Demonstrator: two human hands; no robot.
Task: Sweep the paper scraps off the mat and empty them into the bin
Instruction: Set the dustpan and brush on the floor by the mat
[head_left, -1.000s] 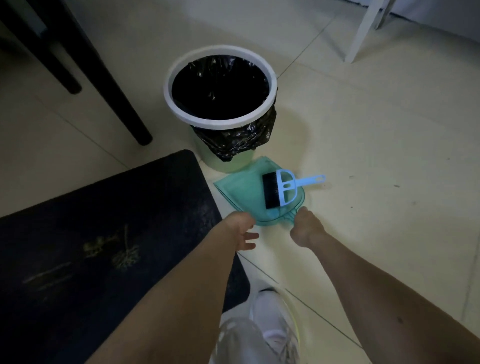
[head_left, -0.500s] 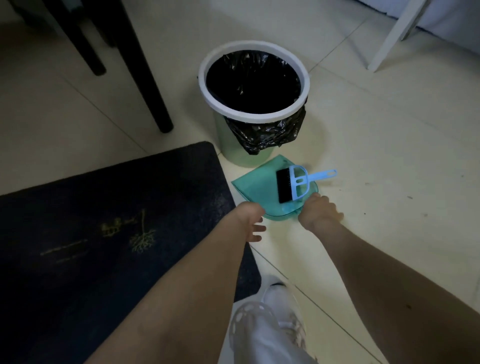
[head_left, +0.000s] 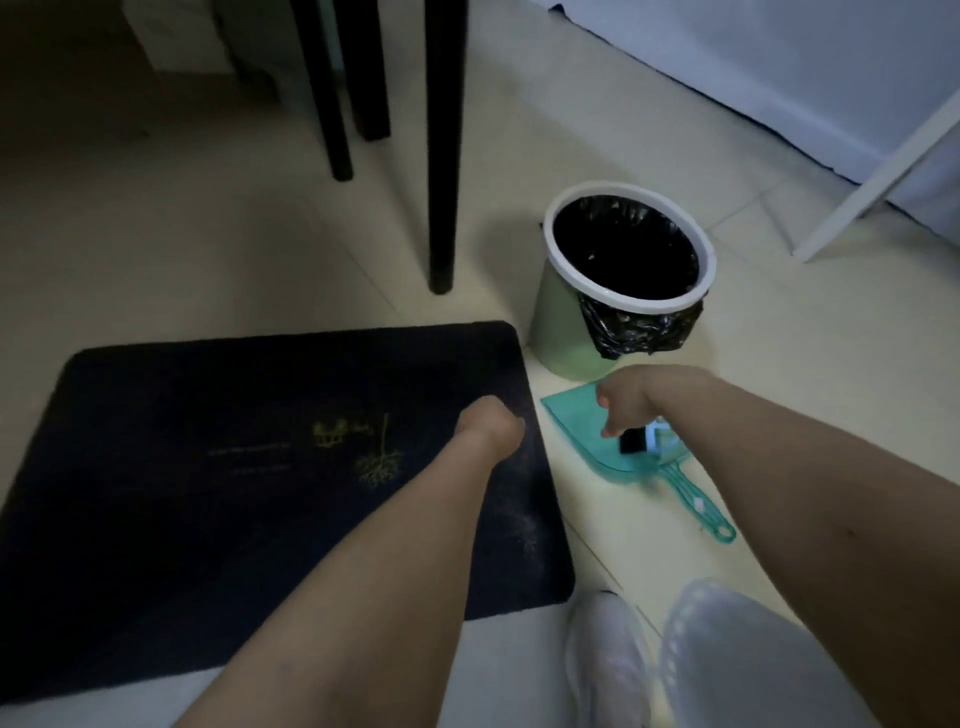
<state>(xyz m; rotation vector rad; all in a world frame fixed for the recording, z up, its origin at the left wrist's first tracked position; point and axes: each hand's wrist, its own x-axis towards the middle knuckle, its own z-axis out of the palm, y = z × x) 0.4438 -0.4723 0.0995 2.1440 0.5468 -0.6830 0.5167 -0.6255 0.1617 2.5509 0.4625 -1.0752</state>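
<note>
One brush (head_left: 641, 440) in dustpan (head_left: 576, 421), seemingly under right hand (head_left: 626, 399) grip

A dark mat (head_left: 234, 467) with a small yellow pattern lies flat on the floor. Just beside its far right corner stands a pale green bin (head_left: 563, 332), white-rimmed, lined with a black bag. A teal dustpan (head_left: 576, 421) lies near, a small brush (head_left: 644, 441) on it.

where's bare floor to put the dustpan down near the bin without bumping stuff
Bare tile lies right of the bin and dustpan, out toward the white leg. Another bare stretch runs left of the black legs, beyond the mat. It is crowded between mat, bin and dustpan, where the right hand hovers over the brush.
</note>
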